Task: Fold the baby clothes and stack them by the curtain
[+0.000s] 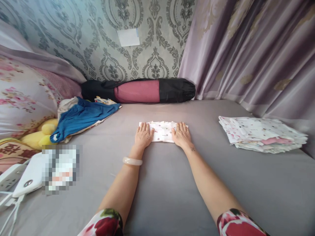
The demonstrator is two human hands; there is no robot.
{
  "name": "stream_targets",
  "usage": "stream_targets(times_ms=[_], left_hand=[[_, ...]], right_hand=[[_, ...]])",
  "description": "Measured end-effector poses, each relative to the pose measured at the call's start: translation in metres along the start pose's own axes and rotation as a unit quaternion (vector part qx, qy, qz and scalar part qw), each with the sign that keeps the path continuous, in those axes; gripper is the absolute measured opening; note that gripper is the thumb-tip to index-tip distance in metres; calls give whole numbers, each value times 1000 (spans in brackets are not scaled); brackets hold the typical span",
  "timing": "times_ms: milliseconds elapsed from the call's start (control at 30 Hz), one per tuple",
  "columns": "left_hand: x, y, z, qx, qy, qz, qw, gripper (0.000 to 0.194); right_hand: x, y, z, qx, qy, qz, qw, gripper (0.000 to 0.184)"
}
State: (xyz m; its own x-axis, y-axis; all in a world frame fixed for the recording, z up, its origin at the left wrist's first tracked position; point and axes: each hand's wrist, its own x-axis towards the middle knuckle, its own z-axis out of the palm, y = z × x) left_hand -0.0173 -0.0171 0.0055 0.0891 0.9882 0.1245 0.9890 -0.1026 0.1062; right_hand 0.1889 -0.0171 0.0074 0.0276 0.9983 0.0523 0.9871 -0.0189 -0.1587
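Observation:
A white cloth with small printed figures [162,131], folded into a narrow rectangle, lies on the grey bed sheet [167,183] in the middle of the head view. My left hand [144,135] rests flat on its left end, fingers stretched away from me. On the right end my right hand [182,133] lies flat in the same way, its thumb turned inward. Both palms hide the ends of the cloth beneath them. Neither hand grips anything.
To the right is a stack of folded printed cloths [263,134]. A blue garment [83,114] lies heaped at left beside a yellow plush toy [41,134]. A white power bank [31,173] with cables sits at near left. A black and pink rolled bag [137,91] lies along the wall.

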Motion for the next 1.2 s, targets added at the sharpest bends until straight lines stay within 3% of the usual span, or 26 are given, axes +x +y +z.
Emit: stream_targets(times_ms=[167,300,433,533,833,1067,1200], left_hand=[[0,-1,0,0,-2,0,1000,62],[0,3,-3,15,28,4,999,59],[-2,18,-4,12,59,61,996,58],[-4,28,0,0,35,97,995,56],[-5,30,5,4,18,96,995,56],[-5,31,-1,-20,4,101,995,50],[1,25,-7,-90,34,89,991,44]], right_hand=[[1,0,-2,2,-10,3,1000,64],[-2,-9,-7,0,12,-10,1000,62],[-9,-26,-6,20,26,-58,998,61],[-11,-33,0,31,28,-70,997,59],[-14,-33,4,35,47,-68,996,56],[-11,-34,-4,42,1,-57,997,57],[-3,-50,-11,61,-23,-39,997,56]])
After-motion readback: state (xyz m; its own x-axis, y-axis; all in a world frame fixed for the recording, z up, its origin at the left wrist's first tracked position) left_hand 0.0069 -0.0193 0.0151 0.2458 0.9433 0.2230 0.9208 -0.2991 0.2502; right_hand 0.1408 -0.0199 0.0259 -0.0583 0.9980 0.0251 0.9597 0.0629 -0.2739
